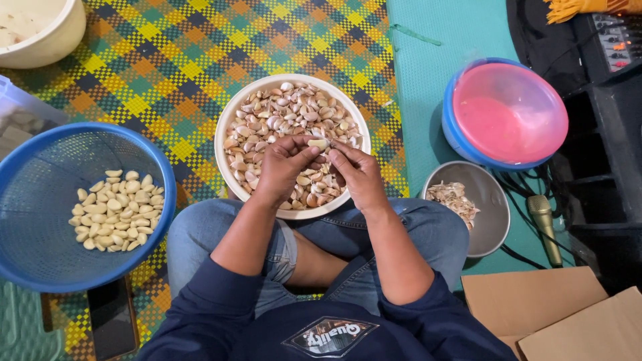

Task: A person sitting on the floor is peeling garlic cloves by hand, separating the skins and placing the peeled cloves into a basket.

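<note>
A garlic clove (pixel 319 143) is pinched between the fingertips of my left hand (pixel 284 167) and my right hand (pixel 356 172). Both hands hover over a white bowl (pixel 225 127) filled with unpeeled garlic cloves (pixel 287 110), which rests in front of my crossed legs. To my left, a blue mesh basket (pixel 40 180) holds a heap of peeled cloves (pixel 117 210). A metal bowl (pixel 491 214) with garlic skins (pixel 455 198) sits to my right.
A pink bowl nested in a blue one (pixel 508 113) stands at the right on a teal mat. A microphone (pixel 545 224), cardboard box (pixel 555 314), audio gear (pixel 618 40), a white bowl (pixel 40 30) top left and a dark phone (pixel 112 317) surround me.
</note>
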